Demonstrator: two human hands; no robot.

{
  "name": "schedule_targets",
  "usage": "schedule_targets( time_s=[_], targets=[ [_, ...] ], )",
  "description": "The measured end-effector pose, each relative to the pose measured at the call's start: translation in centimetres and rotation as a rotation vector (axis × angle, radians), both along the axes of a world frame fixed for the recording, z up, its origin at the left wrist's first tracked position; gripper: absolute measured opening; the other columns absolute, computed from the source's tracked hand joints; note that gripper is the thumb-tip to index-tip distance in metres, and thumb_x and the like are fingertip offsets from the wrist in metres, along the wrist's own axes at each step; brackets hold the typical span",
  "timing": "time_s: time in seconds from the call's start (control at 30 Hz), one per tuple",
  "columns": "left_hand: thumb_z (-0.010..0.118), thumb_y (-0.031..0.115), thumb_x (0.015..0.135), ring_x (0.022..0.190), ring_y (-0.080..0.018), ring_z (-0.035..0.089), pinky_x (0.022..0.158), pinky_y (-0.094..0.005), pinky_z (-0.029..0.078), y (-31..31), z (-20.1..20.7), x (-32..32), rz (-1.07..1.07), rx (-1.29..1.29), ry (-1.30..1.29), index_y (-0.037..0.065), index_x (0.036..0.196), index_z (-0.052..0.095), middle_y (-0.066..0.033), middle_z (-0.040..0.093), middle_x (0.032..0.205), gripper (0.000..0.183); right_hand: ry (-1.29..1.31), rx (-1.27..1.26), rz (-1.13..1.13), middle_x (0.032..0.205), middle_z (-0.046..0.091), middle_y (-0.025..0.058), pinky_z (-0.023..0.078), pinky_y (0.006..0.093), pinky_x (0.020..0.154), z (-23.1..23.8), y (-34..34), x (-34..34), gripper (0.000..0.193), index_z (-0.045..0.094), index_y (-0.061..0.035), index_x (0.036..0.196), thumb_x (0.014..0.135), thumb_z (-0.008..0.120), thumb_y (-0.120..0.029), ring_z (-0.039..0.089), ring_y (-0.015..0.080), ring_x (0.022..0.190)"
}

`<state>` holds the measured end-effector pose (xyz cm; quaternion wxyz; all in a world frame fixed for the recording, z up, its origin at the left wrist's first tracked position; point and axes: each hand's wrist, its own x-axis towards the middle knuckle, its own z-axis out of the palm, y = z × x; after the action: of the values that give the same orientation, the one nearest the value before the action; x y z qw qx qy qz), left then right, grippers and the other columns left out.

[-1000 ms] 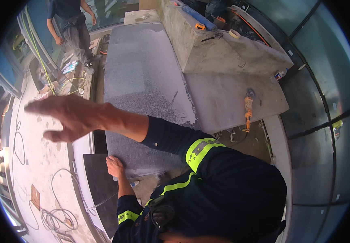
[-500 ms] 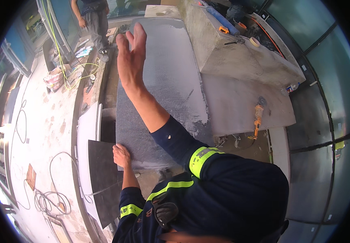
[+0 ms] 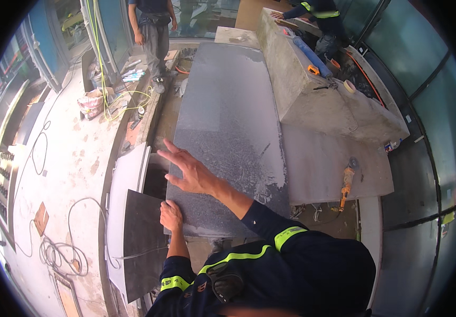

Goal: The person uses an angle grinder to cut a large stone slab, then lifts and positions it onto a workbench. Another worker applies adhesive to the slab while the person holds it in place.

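A large dark grey stone slab [image 3: 228,105] lies flat in front of me, with whitish dust or residue along its right side. My left hand [image 3: 171,215] is closed over the slab's left edge near its close corner, with the fingers curled. Just above and to the right of it, my right hand [image 3: 193,173] reaches over the slab's left part with fingers spread, holding nothing. Whether the right palm touches the surface, I cannot tell. Left of my left hand stands a dark thin panel [image 3: 146,243] beside white boards [image 3: 125,177].
An orange angle grinder [image 3: 347,182] rests on a lighter slab [image 3: 318,158] at the right. Behind it rises a concrete block wall [image 3: 312,95] with tools on top. Two people stand farther off. Cables [image 3: 64,256] coil on the left floor; glass panels line the right.
My right hand has come back from the slab's far left toward my left hand. The left hand keeps its hold. The view has tilted up, bringing a person's arms into sight at far right.
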<state>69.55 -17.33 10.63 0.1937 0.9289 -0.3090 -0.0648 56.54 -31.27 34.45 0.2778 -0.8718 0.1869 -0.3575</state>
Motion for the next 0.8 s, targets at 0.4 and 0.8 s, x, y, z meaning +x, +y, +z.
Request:
schedule_targets(
  time_s=[0.4,0.8],
  targets=[
    [0.049,0.041,0.112,0.094,-0.0456,0.075,0.083,-0.0577,0.059,0.1,0.3,0.3,0.004,-0.026,0.031,0.004,0.106,0.065,-0.0220,0.076,0.103,0.040,-1.244,0.232,-0.979,0.175,0.027,0.0241,0.036,0.0512,0.127,18.1,-15.0,-17.6,0.090,0.019,0.0026,0.170,0.099,0.059,-0.035,0.039,0.0344,0.156],
    [0.053,0.041,0.111,0.091,-0.0428,0.076,0.081,-0.0558,0.060,1.3,-2.1,0.5,-0.121,-0.068,-0.096,0.006,0.103,0.066,-0.0186,0.077,0.099,0.038,0.403,-0.234,0.625,0.162,0.050,0.0206,0.046,0.0449,0.121,9.0,3.2,10.9,0.063,0.048,-0.0043,0.159,0.102,0.064,-0.028,0.050,0.0324,0.148]
  ],
)
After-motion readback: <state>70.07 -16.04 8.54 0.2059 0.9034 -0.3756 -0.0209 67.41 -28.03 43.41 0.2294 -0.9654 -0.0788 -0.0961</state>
